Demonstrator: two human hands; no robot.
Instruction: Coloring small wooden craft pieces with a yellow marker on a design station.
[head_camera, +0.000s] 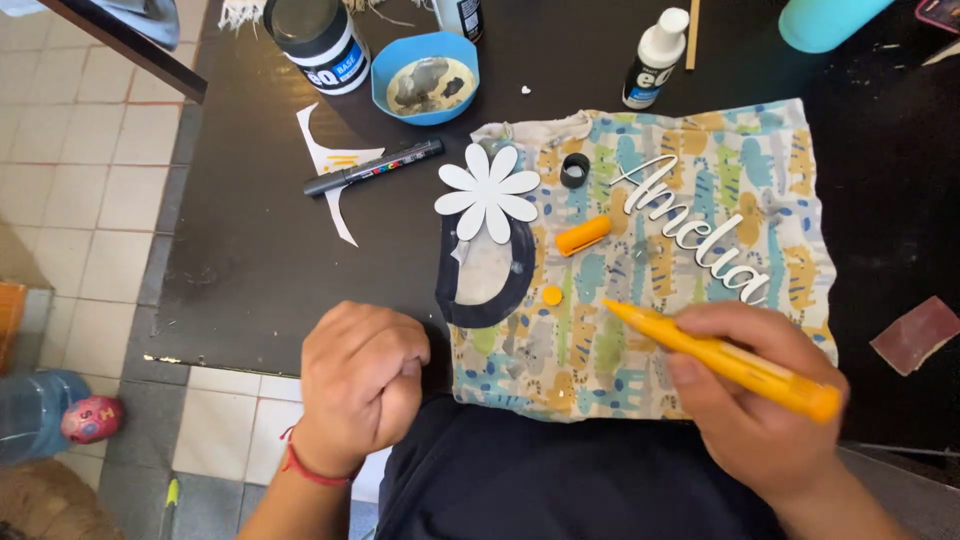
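Even, soft daylight fills the scene; the tiled floor (90, 160) at 9 o'clock is brightest. The dark table (250, 260) absorbs light and shows a faint sheen near 12 o'clock. Shadows are weak: a thin one rims the white flower (487, 190), and another falls beneath the right hand (750, 400). Focus is sharp at centre. Wide-angle distortion bends the edges. The left hand (360, 385) and the marker (725, 360) look slightly soft.

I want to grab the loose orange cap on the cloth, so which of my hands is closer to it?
Right. The right hand with the orange marker lies just below-right of the orange cap; the left hand, a fist, sits farther down-left.
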